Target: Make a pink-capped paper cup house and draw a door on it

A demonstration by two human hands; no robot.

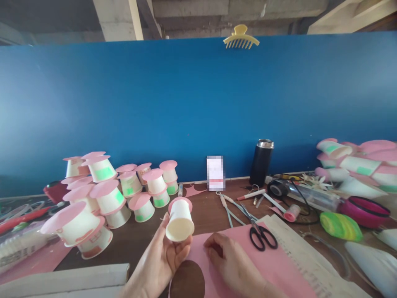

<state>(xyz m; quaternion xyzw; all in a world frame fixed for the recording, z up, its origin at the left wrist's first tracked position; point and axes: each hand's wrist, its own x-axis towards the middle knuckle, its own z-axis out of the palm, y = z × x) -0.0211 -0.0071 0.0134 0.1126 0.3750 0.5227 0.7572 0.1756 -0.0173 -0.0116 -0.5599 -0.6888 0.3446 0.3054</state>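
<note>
My left hand point(166, 254) is closed round a white paper cup point(180, 219), lying tilted with its open mouth toward me. A pink paper disc point(185, 201) covers the cup's far end. Low over a pink sheet point(273, 271) rests my right hand point(229, 258), its fingers curled in, with nothing visible in them. Between the two hands, the sheet has a large round cut-out through which the brown table point(187, 281) shows. Black-handled scissors point(263, 236) lie on the sheet to the right of my right hand.
Stacked cups with pink discs point(107, 196) stand on the left; more cups point(356, 163) are piled at far right. Toward the back are pliers point(228, 207), a phone-like blurred card point(215, 174) and a black flask point(262, 163). A blue partition point(186, 103) rises behind the table.
</note>
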